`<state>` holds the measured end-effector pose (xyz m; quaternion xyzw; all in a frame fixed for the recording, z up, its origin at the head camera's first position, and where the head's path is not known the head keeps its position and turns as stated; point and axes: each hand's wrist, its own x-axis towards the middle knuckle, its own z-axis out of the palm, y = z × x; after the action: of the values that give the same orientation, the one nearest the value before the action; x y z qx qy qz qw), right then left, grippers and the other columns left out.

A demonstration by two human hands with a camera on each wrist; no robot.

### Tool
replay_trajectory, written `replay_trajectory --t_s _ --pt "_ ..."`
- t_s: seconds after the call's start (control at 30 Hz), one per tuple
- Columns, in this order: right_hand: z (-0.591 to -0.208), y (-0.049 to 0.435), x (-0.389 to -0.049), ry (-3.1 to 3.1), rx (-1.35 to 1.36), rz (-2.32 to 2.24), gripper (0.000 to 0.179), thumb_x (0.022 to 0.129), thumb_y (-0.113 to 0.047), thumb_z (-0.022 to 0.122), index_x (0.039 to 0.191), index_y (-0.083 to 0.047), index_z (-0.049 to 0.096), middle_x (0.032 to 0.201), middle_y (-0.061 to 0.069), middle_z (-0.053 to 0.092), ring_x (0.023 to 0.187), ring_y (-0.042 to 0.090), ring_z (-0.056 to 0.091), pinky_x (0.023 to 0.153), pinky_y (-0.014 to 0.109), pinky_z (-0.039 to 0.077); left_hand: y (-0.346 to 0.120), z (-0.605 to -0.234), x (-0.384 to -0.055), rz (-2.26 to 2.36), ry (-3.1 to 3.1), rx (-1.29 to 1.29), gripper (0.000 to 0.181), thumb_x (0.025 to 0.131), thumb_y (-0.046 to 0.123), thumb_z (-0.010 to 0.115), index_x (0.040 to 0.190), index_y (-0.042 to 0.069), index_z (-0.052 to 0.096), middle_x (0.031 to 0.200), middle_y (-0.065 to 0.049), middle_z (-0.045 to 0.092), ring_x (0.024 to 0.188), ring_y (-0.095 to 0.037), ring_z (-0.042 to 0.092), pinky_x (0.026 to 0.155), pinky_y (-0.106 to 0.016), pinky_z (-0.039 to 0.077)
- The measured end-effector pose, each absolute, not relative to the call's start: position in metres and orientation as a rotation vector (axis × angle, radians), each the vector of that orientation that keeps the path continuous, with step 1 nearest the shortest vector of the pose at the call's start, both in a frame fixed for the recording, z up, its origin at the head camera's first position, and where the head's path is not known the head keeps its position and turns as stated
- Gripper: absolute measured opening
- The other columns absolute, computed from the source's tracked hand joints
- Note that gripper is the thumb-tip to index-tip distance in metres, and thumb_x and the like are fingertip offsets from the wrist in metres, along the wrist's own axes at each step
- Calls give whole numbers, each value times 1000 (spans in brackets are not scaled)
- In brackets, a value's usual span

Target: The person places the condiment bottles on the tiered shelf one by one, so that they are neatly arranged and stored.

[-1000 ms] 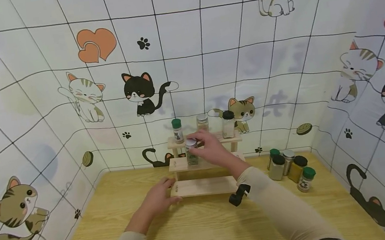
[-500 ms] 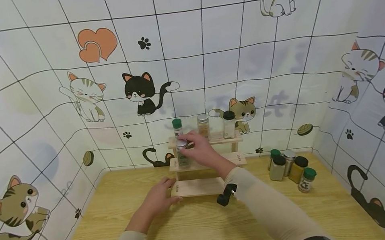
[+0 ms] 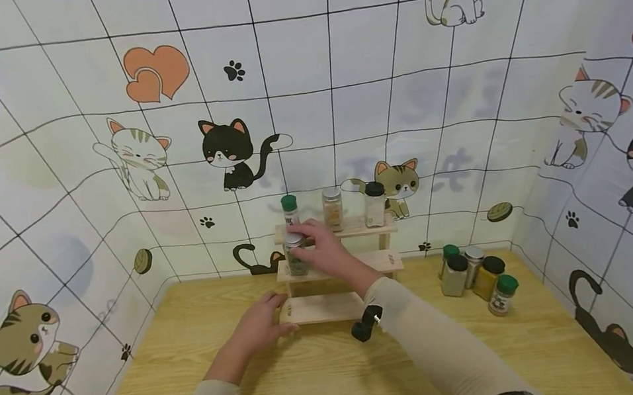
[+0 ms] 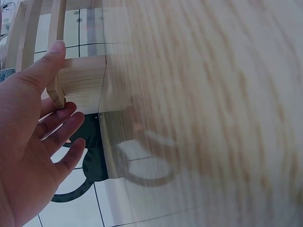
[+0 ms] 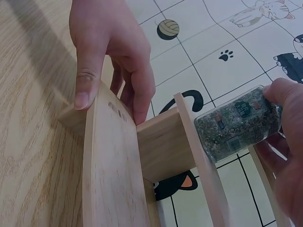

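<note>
My right hand (image 3: 330, 252) holds a glass spice jar (image 5: 239, 124) of dried green herbs by its silver lid end. The jar stands at the left end of the middle step of a three-step wooden spice rack (image 3: 322, 309); in the right wrist view its base meets the step board. My left hand (image 3: 261, 325) grips the left end of the bottom step, thumb on one side and fingers on the other, as the left wrist view shows. On the top step are a green-capped jar (image 3: 291, 209), a silver-capped jar (image 3: 333, 209) and a black-capped jar (image 3: 375, 204).
Right of the rack, several more spice jars stand grouped on the wood-grain table (image 3: 305, 386), among them a yellow-filled jar (image 3: 488, 278) and a green-capped jar (image 3: 504, 296). A cat-print wall covering (image 3: 306, 119) encloses the back and sides.
My right hand has moved left with the herb jar, from nearer the middle of the middle step to its left end. The left hand stays on the bottom step.
</note>
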<state>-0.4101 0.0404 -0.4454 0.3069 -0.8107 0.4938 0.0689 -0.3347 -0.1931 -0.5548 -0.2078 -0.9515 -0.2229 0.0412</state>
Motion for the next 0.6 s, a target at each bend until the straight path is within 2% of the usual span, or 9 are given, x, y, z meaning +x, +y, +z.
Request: replay_trajectory --t_s 0.3,0.43,0.6 --pt "-444 43 -407 -2439 915 1482 55 106 -17 78 156 -4 60 140 13 64 121 27 66 106 46 58 -193 -555 -336 -699 -2929 -629 78 94 45 91 153 2 62 141 -14 63 125 -35 68 107 -55 56" --pt "-443 45 -404 -2453 887 1493 58 105 -20 80 158 -6 59 141 10 65 125 26 66 109 46 56 -193 -555 -336 -707 -2947 -614 78 95 45 90 155 4 61 142 -12 62 126 -34 68 108 -54 56" --pt "-442 62 -393 -2474 839 1472 64 106 -24 79 162 -8 52 145 13 62 132 34 64 112 51 53 -193 -556 -335 -706 -2937 -623 78 94 46 90 153 3 62 139 -11 63 124 -34 68 105 -54 57"
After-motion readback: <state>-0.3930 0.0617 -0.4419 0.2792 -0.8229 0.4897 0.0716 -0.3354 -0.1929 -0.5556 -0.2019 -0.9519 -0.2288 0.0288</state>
